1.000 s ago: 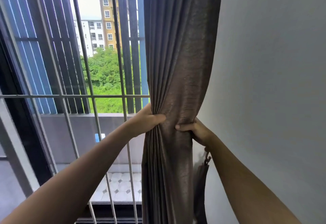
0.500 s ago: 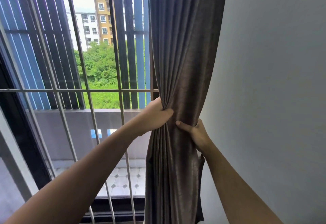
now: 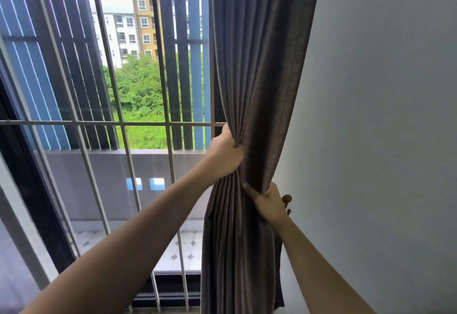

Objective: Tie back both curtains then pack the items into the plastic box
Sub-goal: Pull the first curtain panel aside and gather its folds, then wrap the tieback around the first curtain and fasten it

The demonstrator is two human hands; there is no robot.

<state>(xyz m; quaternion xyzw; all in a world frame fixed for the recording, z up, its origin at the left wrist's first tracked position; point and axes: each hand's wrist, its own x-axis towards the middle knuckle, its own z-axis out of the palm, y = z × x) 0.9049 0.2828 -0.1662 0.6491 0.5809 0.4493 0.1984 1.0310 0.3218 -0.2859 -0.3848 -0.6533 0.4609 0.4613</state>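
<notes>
A brown-grey curtain [image 3: 259, 71] hangs gathered against the right wall. My left hand [image 3: 226, 151] grips the bunched folds from the window side. Lower down, my right hand [image 3: 268, 202] holds the curtain's wall-side edge, thumb laid across the front of the cloth. Just behind my right hand a dark brown wooden knob [image 3: 286, 200] sticks out from the wall. The tie-back strap and the plastic box are not in view.
White window bars [image 3: 123, 123] cross the glass to the left of the curtain, with a balcony wall and tiled floor beyond. A plain grey wall [image 3: 383, 140] fills the right side. A dark window frame [image 3: 32, 190] runs down the left.
Both hands have pushed the gathered curtain to the right, toward the wall. My left hand now grips higher than my right. The brown knob has come into sight behind my right hand.
</notes>
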